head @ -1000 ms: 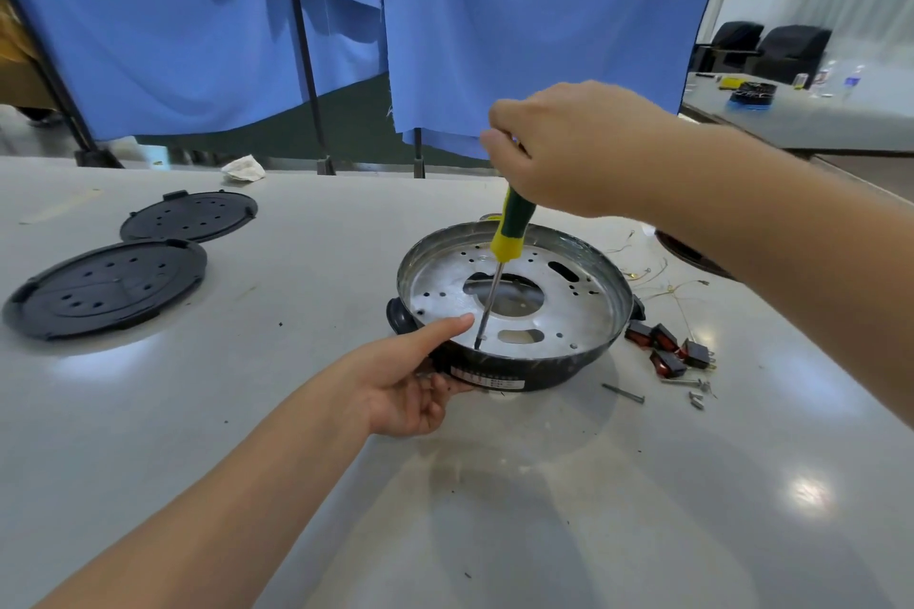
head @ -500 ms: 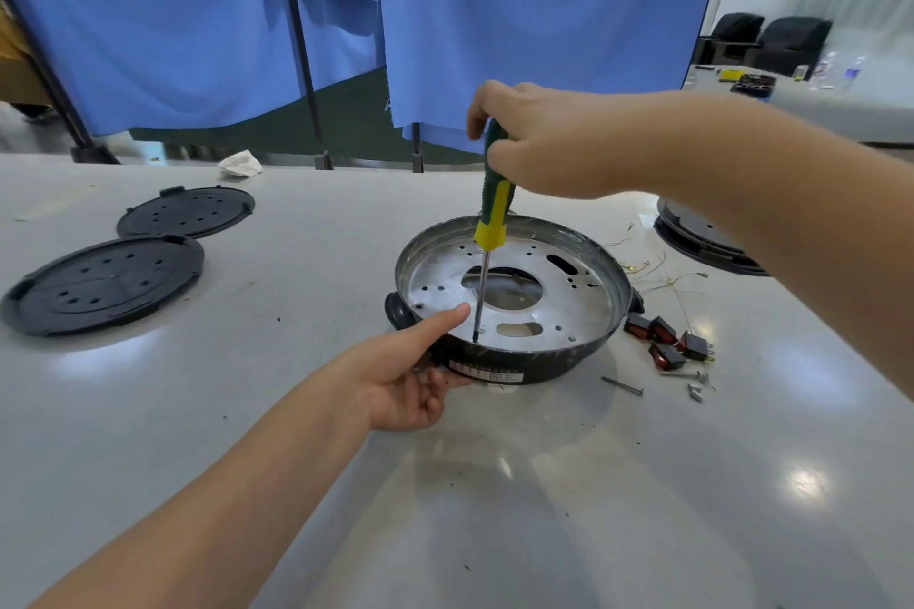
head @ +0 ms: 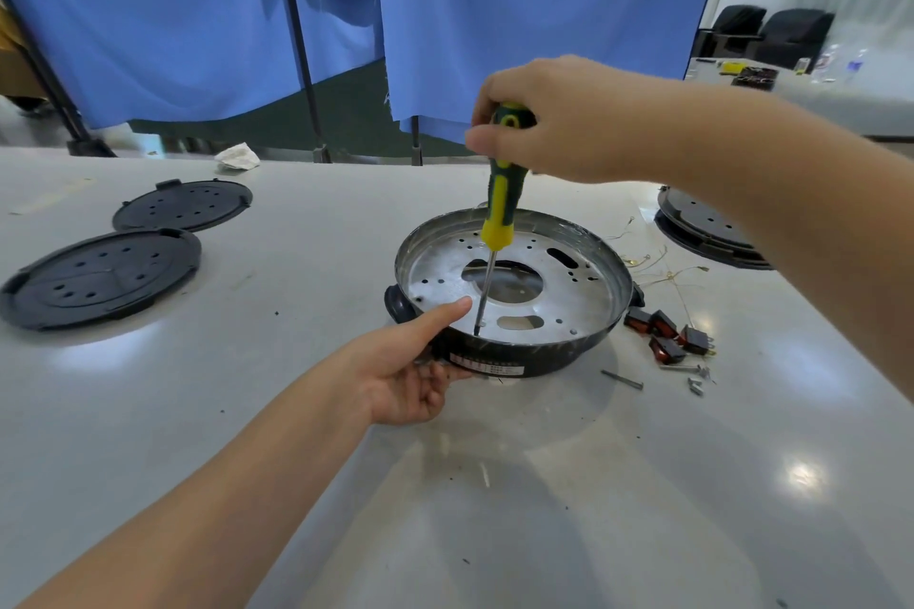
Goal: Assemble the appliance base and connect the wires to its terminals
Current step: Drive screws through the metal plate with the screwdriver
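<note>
I see the round appliance base with a black outer wall and a perforated silver metal plate inside (head: 514,292) sitting flat on the glossy white table (head: 494,485), about mid-table; everything else I place off it. My right hand (head: 559,124) hovers above the base's far rim, fingers curled round the top of the green-and-yellow-handled screwdriver (head: 499,193). The tool stands nearly upright, slightly tilted, its thin steel shaft running down into the base with the tip on the metal plate near the near-left edge, beside an oval cut-out. I can't tell if a screw sits under the tip. My left hand (head: 410,371) grips the base's near-left rim: thumb laid over the top edge pointing at the shaft, other fingers curled under the black wall by a white label.

Right of the base, just beside it: a cluster of small black-and-red switch parts (head: 665,334). Thin yellowish wires with ring terminals (head: 662,270) lie loose behind those, not attached to the base. Near-right of the base: a few loose silver screws (head: 692,378). Far right: a stack of black round covers (head: 702,228), partly hidden by my forearm. Well left of the base: two black perforated round plastic covers (head: 104,277), lying flat, apart. Behind the base: blue hanging curtains (head: 519,5) and a crumpled white rag (head: 238,157) at the table's far edge.
</note>
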A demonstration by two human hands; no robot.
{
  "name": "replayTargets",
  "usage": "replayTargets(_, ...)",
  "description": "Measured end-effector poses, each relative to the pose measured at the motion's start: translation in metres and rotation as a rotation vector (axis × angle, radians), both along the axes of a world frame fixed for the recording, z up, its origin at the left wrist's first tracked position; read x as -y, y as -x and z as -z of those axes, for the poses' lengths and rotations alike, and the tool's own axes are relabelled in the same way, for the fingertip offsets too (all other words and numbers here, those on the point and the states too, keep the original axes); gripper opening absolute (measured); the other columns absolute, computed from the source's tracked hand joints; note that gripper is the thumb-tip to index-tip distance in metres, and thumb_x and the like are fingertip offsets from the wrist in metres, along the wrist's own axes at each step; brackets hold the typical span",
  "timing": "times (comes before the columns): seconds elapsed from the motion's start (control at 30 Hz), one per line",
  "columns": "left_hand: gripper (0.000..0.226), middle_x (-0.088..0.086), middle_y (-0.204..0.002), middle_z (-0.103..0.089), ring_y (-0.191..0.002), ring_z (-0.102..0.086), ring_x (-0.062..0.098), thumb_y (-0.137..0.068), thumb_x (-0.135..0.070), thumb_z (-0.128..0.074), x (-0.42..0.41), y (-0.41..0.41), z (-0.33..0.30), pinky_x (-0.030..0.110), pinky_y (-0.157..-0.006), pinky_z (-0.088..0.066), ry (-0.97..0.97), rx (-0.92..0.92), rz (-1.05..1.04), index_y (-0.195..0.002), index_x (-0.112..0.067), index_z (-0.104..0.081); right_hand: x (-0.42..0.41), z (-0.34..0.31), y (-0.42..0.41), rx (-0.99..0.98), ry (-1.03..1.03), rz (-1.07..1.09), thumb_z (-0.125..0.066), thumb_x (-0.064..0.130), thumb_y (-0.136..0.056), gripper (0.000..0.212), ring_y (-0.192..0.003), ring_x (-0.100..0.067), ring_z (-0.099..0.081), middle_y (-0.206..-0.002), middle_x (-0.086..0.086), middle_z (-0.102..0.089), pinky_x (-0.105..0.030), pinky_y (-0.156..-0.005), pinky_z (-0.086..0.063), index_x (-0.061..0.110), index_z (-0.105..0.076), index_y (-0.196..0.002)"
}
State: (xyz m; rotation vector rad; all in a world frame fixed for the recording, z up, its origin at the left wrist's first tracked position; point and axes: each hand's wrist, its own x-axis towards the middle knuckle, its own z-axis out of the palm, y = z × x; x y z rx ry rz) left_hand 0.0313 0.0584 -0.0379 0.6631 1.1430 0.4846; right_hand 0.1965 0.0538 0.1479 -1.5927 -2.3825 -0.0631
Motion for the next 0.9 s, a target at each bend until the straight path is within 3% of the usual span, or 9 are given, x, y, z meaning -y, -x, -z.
replayTargets(0.07, 0.045, 0.012, -0.114, -0.071, -0.041, -0.041, 0.005, -0.061, -0.048, -0.082, 0.000, 0.000, 0.000, 0.018, -0.051, -0.035, -0.003, -0.006, -0.003, -0.085, -0.016, -0.062, 0.001, 0.001, 0.002, 0.243, -0.193, 0.095, -0.036, 0.064, -0.091, 0.053, -0.056, -0.017, -0.042, -0.066, 0.000, -0.048, -0.029, -0.049, -0.027, 0.015, -0.056, -0.085)
replayTargets(0.13, 0.043, 0.012, -0.113, -0.072, -0.041, -0.041, 0.005, -0.065, -0.050, -0.081, 0.001, 0.000, 0.000, 0.018, -0.053, -0.035, -0.001, -0.005, -0.001, -0.085, -0.016, -0.062, 0.004, 0.000, 0.002, 0.327, -0.193, 0.145, -0.027, 0.068, -0.091, 0.057, -0.057, -0.018, -0.042, -0.068, -0.003, -0.048, -0.030, -0.049, -0.026, 0.016, -0.050, -0.083)
replayTargets(0.27, 0.042, 0.012, -0.112, -0.072, -0.041, -0.041, 0.005, -0.068, -0.050, -0.079, 0.001, 0.000, 0.000, 0.018, -0.056, -0.033, 0.000, -0.004, -0.003, -0.086, -0.016, -0.063, 0.009, -0.008, 0.004, 0.042, 0.122, 0.073, -0.036, 0.032, -0.097, 0.017, -0.063, -0.013, -0.044, -0.079, 0.002, -0.052, -0.030, -0.053, -0.028, 0.024, -0.050, -0.101)
replayTargets(0.43, 0.043, 0.012, -0.112, -0.072, -0.042, -0.042, 0.005, -0.070, -0.051, -0.079, 0.002, 0.000, -0.001, 0.018, -0.057, -0.034, -0.004, -0.012, -0.003, -0.089, -0.016, -0.063, 0.001, -0.005, -0.001, 0.363, -0.123, 0.168, -0.032, 0.063, -0.093, 0.054, -0.056, -0.018, -0.049, -0.066, -0.004, -0.054, -0.028, -0.049, -0.029, 0.015, -0.049, -0.074)
replayTargets(0.5, 0.044, 0.012, -0.112, -0.072, -0.042, -0.042, 0.005, -0.070, -0.050, -0.079, 0.002, 0.000, -0.001, 0.018, -0.057, -0.034, -0.004, -0.012, -0.007, -0.092, -0.016, -0.064, 0.002, -0.007, -0.002, 0.260, 0.036, 0.183, -0.032, 0.057, -0.094, 0.046, -0.060, -0.017, -0.055, -0.074, -0.004, -0.061, -0.028, -0.051, -0.031, 0.016, -0.054, -0.091)
replayTargets(0.57, 0.044, 0.012, -0.113, -0.072, -0.042, -0.042, 0.005, -0.069, -0.050, -0.080, 0.001, 0.000, -0.001, 0.018, -0.056, -0.034, -0.006, -0.014, -0.007, -0.091, -0.016, -0.063, 0.002, -0.008, -0.003, 0.081, 0.188, 0.132, -0.037, 0.036, -0.096, 0.021, -0.068, -0.018, -0.056, -0.090, -0.002, -0.057, -0.028, -0.052, -0.033, 0.022, -0.048, -0.107)
replayTargets(0.63, 0.043, 0.012, -0.112, -0.072, -0.042, -0.042, 0.005, -0.069, -0.050, -0.079, 0.001, -0.001, -0.001, 0.018, -0.054, -0.034, -0.004, -0.019, -0.004, -0.087, -0.016, -0.063, 0.002, -0.006, -0.002, -0.007, 0.207, 0.062, -0.043, 0.029, -0.097, 0.013, -0.070, -0.016, -0.059, -0.092, 0.001, -0.057, -0.027, -0.052, -0.036, 0.025, -0.046, -0.108)
replayTargets(0.8, 0.042, 0.011, -0.110, -0.073, -0.044, -0.041, 0.005, -0.068, -0.050, -0.080, 0.002, -0.001, 0.000, 0.018, -0.052, -0.034, -0.005, -0.025, 0.002, -0.086, -0.015, -0.064, -0.003, -0.002, -0.003, 0.385, -0.171, 0.198, -0.033, 0.066, -0.091, 0.054, -0.057, -0.017, -0.044, -0.069, -0.002, -0.050, -0.029, -0.049, -0.025, 0.015, -0.044, -0.077)
replayTargets(0.9, 0.044, 0.010, -0.113, -0.072, -0.044, -0.042, 0.005, -0.068, -0.051, -0.080, 0.001, 0.000, 0.000, 0.018, -0.052, -0.034, -0.009, -0.027, 0.000, -0.088, -0.016, -0.064, -0.003, -0.005, -0.002, 0.200, 0.101, 0.199, -0.031, 0.048, -0.096, 0.037, -0.069, -0.020, -0.057, -0.082, -0.004, -0.061, -0.030, -0.054, -0.032, 0.017, -0.051, -0.103)
